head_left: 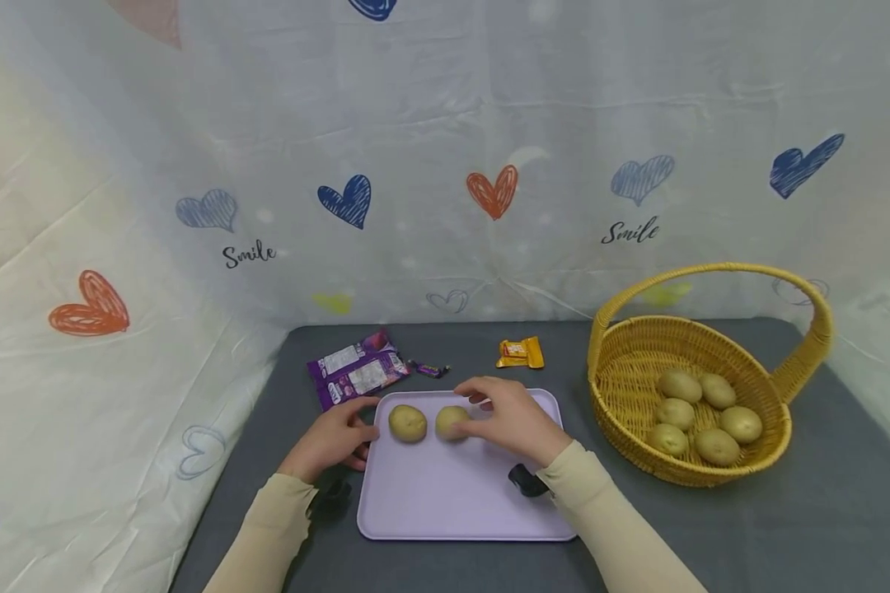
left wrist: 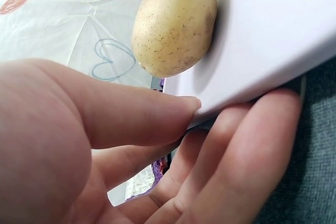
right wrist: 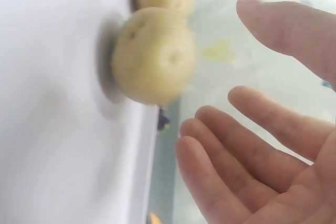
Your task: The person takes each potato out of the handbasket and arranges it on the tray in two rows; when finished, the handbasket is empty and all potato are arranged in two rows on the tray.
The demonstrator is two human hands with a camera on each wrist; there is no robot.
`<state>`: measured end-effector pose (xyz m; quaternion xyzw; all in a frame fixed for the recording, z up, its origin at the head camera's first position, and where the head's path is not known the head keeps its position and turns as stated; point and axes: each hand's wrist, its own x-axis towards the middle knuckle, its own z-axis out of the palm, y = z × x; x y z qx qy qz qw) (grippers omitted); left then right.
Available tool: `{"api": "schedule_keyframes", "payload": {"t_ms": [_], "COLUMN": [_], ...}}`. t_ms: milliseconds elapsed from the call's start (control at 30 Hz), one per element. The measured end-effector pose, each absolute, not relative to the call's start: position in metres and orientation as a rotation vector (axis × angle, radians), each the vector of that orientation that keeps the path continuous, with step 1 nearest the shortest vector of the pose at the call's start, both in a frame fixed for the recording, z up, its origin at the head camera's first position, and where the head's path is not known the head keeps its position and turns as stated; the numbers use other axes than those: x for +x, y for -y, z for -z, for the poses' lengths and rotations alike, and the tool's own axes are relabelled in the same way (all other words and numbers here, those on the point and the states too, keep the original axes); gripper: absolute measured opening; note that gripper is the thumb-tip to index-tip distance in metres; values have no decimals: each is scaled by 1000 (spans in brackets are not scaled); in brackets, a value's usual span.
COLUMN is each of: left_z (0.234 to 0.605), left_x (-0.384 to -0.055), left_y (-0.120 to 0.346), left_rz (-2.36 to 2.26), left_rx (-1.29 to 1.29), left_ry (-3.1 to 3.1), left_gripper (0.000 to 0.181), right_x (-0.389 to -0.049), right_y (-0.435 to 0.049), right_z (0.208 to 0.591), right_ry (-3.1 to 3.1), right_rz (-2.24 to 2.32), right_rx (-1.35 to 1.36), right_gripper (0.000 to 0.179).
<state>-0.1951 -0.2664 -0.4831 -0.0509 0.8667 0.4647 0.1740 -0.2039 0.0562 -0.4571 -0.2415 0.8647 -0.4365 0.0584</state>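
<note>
A lilac tray [head_left: 460, 502] lies on the table with two potatoes near its far edge. My left hand [head_left: 332, 438] holds the tray's left side; in the left wrist view the thumb [left wrist: 152, 116] rests on the rim and the fingers curl beneath it. The left potato [head_left: 408, 423] sits close to that hand. Beside the right potato [head_left: 448, 422] is my right hand [head_left: 517, 422], its thumb overlapping it in the head view. In the right wrist view the fingers [right wrist: 231, 161] are spread loosely, apart from that potato, with nothing between them.
A yellow wicker basket [head_left: 615, 412] with a tall handle stands on the right, holding several potatoes [head_left: 716, 446]. Behind the tray lie a purple packet [head_left: 359, 368], a small purple wrapped piece [head_left: 428, 369] and an orange packet [head_left: 521, 352]. A printed curtain [head_left: 430, 107] hangs behind the grey table.
</note>
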Motion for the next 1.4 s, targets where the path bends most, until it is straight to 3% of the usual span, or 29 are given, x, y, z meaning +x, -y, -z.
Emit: {"api": "schedule_keyframes", "payload": {"t_ms": [233, 500, 867, 1133, 1400], "left_z": [480, 481, 484, 485, 485], "left_x": [-194, -192, -193, -193, -193], "left_y": [265, 265, 265, 266, 266], "left_rz": [-1328, -1317, -1322, -1345, -1360], "left_rx": [-141, -123, -95, -91, -98], "left_ry": [-2461, -2459, -2463, -2441, -2436], "left_gripper": [57, 57, 58, 59, 58], "right_x": [-181, -161, -190, -211, -224], "right_y": [-105, -198, -303, -329, -333], "right_z": [432, 399, 384, 399, 406], "right_ry": [-2746, -2978, -2960, -2853, -2808], "right_rz": [1196, 958, 757, 723, 649], "right_rx": [-735, -681, -460, -389, -403], "right_gripper": [47, 49, 52, 57, 50]}}
